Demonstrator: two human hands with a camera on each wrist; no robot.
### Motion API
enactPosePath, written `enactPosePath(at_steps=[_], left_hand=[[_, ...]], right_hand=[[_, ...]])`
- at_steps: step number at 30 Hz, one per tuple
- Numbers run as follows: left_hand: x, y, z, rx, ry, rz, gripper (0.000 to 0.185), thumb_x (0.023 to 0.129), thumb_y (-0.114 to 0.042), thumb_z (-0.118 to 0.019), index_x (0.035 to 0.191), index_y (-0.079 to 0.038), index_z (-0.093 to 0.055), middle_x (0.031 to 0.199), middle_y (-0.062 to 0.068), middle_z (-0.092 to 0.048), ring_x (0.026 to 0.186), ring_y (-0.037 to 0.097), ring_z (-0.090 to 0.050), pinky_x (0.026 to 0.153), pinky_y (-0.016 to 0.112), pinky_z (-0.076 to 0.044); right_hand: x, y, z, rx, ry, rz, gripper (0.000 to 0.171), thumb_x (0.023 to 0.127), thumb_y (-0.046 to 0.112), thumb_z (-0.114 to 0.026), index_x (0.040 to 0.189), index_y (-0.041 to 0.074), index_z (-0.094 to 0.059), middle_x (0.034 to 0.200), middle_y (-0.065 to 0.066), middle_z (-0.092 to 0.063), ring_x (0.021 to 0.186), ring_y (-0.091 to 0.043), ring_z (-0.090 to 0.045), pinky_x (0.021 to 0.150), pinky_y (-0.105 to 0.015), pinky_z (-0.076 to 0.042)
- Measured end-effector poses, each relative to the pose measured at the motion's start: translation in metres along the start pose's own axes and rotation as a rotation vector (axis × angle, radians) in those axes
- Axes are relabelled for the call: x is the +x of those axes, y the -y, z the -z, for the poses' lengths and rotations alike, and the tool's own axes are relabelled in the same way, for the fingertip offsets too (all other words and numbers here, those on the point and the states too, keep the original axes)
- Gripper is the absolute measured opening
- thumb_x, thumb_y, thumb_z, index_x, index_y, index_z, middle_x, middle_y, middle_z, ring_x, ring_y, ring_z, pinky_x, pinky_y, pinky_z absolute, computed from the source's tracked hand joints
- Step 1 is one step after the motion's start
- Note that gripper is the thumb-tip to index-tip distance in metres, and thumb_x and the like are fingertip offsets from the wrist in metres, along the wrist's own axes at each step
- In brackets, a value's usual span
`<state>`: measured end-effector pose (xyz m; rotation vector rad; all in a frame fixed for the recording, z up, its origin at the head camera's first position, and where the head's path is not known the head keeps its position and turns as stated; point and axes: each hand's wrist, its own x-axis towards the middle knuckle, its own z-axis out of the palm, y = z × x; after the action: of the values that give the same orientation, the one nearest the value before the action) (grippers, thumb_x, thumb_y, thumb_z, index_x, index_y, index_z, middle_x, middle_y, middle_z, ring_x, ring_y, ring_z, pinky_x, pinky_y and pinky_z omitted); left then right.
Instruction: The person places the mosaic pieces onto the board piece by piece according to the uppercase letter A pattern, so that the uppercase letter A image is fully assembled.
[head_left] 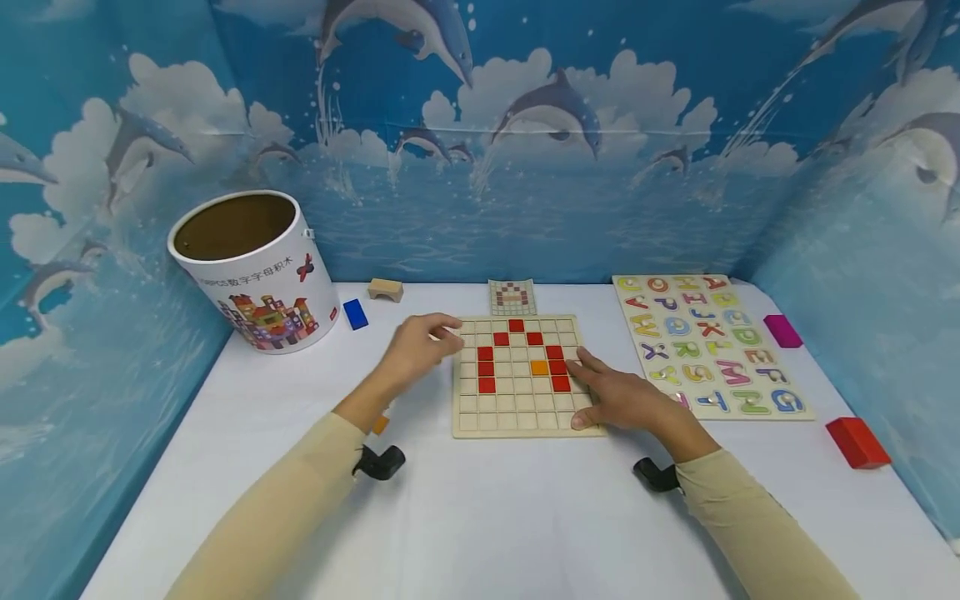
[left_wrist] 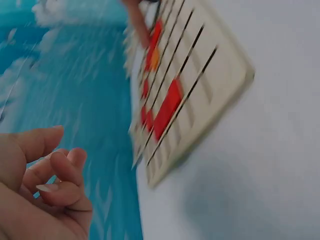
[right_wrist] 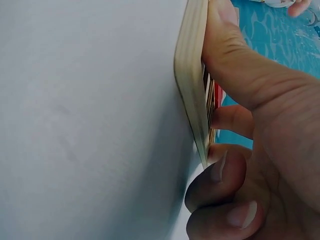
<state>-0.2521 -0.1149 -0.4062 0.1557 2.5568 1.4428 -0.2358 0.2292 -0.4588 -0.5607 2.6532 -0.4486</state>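
Note:
A wooden grid board lies on the table with red square tiles in an arch-like outline and one orange tile inside it. My left hand hovers at the board's upper left edge; its fingers are loosely bent, with nothing visible between them in the left wrist view. My right hand rests on the board's right side, thumb on the lower right corner area and index finger beside the right red column. In the right wrist view, the other fingers bend beside the board's edge.
Behind the board lies a small pattern card. An alphabet board lies right; a white bucket stands left. Around are a blue block, a wooden arch block, an orange piece, a red block and a magenta block.

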Motion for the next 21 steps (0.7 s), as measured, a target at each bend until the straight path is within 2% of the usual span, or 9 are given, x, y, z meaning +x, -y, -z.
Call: enactPosePath(at_steps=[4, 7, 10, 13, 16, 21], left_hand=[[-0.015, 0.024, 0.046, -0.075, -0.072, 0.090, 0.038, 0.099, -0.029, -0.067, 0.134, -0.016, -0.064, 0.113, 0.010, -0.064, 0.100, 0.039, -0.059, 0.091, 0.052, -0.048], [-0.032, 0.050, 0.064, -0.044, -0.091, 0.167, 0.041, 0.100, -0.030, -0.066, 0.137, -0.014, -0.062, 0.113, 0.011, -0.062, 0.096, 0.032, -0.057, 0.089, 0.046, -0.047], [-0.045, 0.073, 0.067, 0.042, -0.060, 0.232, 0.043, 0.100, -0.029, -0.066, 0.139, -0.012, -0.061, 0.114, 0.011, -0.061, 0.094, 0.026, -0.056, 0.086, 0.037, -0.050], [-0.053, 0.087, 0.063, 0.137, -0.035, 0.242, 0.041, 0.098, -0.030, -0.068, 0.133, -0.010, -0.064, 0.110, 0.011, -0.062, 0.093, 0.025, -0.056, 0.080, 0.032, -0.050], [-0.057, 0.093, 0.057, 0.226, -0.036, 0.230, 0.037, 0.096, -0.033, -0.070, 0.124, -0.010, -0.068, 0.102, 0.010, -0.061, 0.091, 0.024, -0.055, 0.074, 0.032, -0.048], [-0.062, 0.099, 0.050, 0.287, -0.028, 0.222, 0.033, 0.094, -0.031, -0.073, 0.117, -0.009, -0.069, 0.095, 0.007, -0.058, 0.088, 0.023, -0.053, 0.071, 0.032, -0.044]], right_hand=[[-0.002, -0.001, 0.002, 0.000, -0.001, 0.003, 0.107, 0.082, 0.063, -0.073, 0.162, 0.010, -0.026, 0.170, -0.019, -0.007, 0.147, -0.050, -0.028, 0.108, -0.066, -0.036], [-0.001, -0.001, 0.001, 0.013, 0.005, 0.010, 0.107, 0.082, 0.065, -0.072, 0.162, 0.011, -0.025, 0.170, -0.018, -0.007, 0.148, -0.050, -0.027, 0.109, -0.066, -0.035], [-0.001, -0.002, 0.001, 0.009, 0.011, 0.006, 0.108, 0.082, 0.067, -0.070, 0.162, 0.011, -0.024, 0.170, -0.017, -0.006, 0.148, -0.050, -0.026, 0.109, -0.066, -0.035], [-0.001, -0.003, 0.002, -0.006, 0.001, -0.001, 0.108, 0.082, 0.065, -0.071, 0.162, 0.010, -0.025, 0.170, -0.017, -0.007, 0.148, -0.049, -0.028, 0.108, -0.065, -0.036], [-0.001, -0.003, 0.002, -0.008, -0.008, -0.003, 0.107, 0.082, 0.064, -0.072, 0.162, 0.010, -0.026, 0.170, -0.018, -0.008, 0.148, -0.049, -0.028, 0.108, -0.064, -0.036], [-0.001, -0.001, 0.001, 0.004, 0.005, -0.009, 0.108, 0.081, 0.066, -0.072, 0.162, 0.011, -0.026, 0.170, -0.017, -0.007, 0.149, -0.048, -0.027, 0.109, -0.064, -0.036]])
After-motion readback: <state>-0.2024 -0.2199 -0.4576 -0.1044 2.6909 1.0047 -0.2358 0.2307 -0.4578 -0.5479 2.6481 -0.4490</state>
